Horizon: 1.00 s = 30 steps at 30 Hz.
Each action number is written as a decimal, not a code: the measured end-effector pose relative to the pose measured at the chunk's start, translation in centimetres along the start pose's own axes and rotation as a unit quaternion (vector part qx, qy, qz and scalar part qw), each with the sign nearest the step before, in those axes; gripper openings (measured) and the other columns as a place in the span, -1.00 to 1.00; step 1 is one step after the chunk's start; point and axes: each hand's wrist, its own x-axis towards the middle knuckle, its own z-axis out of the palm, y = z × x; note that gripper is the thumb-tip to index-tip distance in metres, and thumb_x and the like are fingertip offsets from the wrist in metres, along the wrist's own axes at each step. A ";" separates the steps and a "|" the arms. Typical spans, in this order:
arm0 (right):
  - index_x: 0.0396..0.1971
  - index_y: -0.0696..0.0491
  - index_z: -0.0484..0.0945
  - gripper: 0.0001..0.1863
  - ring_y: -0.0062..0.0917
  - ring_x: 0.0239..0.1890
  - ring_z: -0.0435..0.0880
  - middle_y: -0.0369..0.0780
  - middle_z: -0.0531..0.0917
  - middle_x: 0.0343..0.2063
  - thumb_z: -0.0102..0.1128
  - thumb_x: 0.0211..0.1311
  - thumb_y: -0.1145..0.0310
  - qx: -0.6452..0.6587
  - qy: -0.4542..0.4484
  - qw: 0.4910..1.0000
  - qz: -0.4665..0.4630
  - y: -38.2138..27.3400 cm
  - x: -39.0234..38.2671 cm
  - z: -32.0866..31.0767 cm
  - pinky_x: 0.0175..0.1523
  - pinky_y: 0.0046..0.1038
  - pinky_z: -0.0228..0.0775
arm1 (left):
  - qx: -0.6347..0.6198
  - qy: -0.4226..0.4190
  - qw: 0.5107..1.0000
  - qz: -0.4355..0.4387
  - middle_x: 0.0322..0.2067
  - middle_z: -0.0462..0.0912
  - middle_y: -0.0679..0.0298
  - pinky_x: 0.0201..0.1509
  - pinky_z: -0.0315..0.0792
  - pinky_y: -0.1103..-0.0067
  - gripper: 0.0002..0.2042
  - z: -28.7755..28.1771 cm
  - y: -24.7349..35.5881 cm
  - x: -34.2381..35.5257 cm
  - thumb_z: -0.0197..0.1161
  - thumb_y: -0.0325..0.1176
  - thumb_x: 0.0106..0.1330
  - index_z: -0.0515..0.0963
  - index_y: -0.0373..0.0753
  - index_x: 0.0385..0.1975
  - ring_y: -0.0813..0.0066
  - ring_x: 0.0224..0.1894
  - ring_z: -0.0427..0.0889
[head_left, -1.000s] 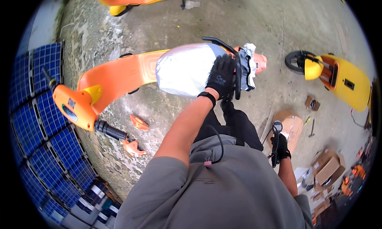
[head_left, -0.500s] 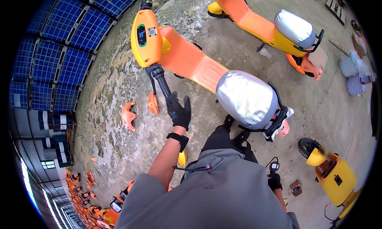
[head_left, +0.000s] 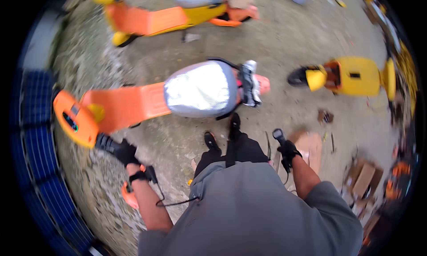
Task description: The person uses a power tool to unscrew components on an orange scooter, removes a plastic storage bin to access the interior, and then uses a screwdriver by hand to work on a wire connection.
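Observation:
My gloved left hand (head_left: pixel 126 153) is closed on the black handlebar grip (head_left: pixel 106 144) of the orange scooter (head_left: pixel 115 107) lying across my view. Its orange head unit (head_left: pixel 78 118) carries a small dark display. The scooter's seat (head_left: pixel 199 87), topped with a silver cover, is in front of me, with crumpled silver-and-black material (head_left: pixel 250 82) beside its rear rack. My gloved right hand (head_left: pixel 289 154) grips an air gauge (head_left: pixel 278 136) with a black hose at my right side, above flattened cardboard.
Another orange-yellow scooter (head_left: pixel 164 20) stands beyond. A yellow scooter (head_left: pixel 356 76) is at right, near a small box (head_left: pixel 324 116). Open cartons (head_left: pixel 362 180) and orange parts (head_left: pixel 398 182) lie at lower right. Blue caged containers (head_left: pixel 38 158) line the left. A loose orange part (head_left: pixel 129 194) lies behind my left arm.
My left hand has left the seat, reached leftward and closed on the handlebar grip. The view has swung round and back. My right hand still holds the gauge.

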 end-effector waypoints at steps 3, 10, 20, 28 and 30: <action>-0.26 0.25 0.64 -0.48 -0.17 -0.28 0.75 0.04 0.72 -0.37 0.48 -0.08 0.10 0.061 -0.003 0.996 0.068 3.6 -2.2 4.8 -0.16 -0.16 0.56 | -0.041 -0.039 0.998 -0.013 -0.32 0.62 0.03 -0.25 0.47 0.23 -0.49 0.4 -3.3 2.6 0.50 -0.09 0.07 0.48 -0.39 -0.21 0.11 -0.29 0.61; -0.03 0.16 0.62 -0.42 -0.10 0.02 0.67 0.08 0.68 -0.11 0.43 -0.08 0.16 0.156 -0.032 0.964 0.214 11.9 -9.1 14.8 0.10 -0.21 0.51 | 0.133 -0.195 0.970 0.050 -0.44 0.67 0.09 -0.42 0.52 0.25 -0.61 -1.3 -7.3 9.2 0.41 -0.15 0.15 0.50 -0.23 -0.15 0.21 -0.44 0.68; -0.07 0.28 0.54 -0.35 -0.06 0.00 0.66 0.13 0.67 -0.13 0.46 -0.09 0.11 0.281 0.098 0.924 0.240 28.4 -2.7 13.0 0.09 -0.16 0.51 | 0.102 -0.221 0.904 -0.351 -0.40 0.66 0.38 0.01 0.32 0.19 -0.51 -2.3 1.0 -3.6 0.08 0.21 0.32 0.43 0.05 0.09 0.23 -0.22 0.59; 0.10 0.08 0.39 -0.33 -0.13 0.03 0.63 0.00 0.59 -0.05 0.43 0.01 0.13 0.153 0.099 0.942 0.281 43.4 14.4 12.6 0.08 -0.13 0.53 | 0.250 -0.264 0.901 -0.237 -0.45 0.43 0.22 -0.46 0.26 0.18 -0.62 -5.3 10.3 -16.7 0.42 -0.11 0.17 0.42 -0.14 -0.17 0.17 -0.39 0.44; 0.11 0.06 0.36 -0.33 -0.13 0.04 0.61 -0.02 0.59 -0.05 0.42 0.02 0.14 0.109 0.113 0.948 0.275 45.6 17.4 11.1 0.08 -0.13 0.51 | 0.558 -0.375 0.736 0.081 -0.36 0.46 0.18 -0.38 0.31 0.16 -0.56 -6.0 11.9 -18.5 0.42 -0.11 0.17 0.40 -0.18 -0.10 0.17 -0.32 0.45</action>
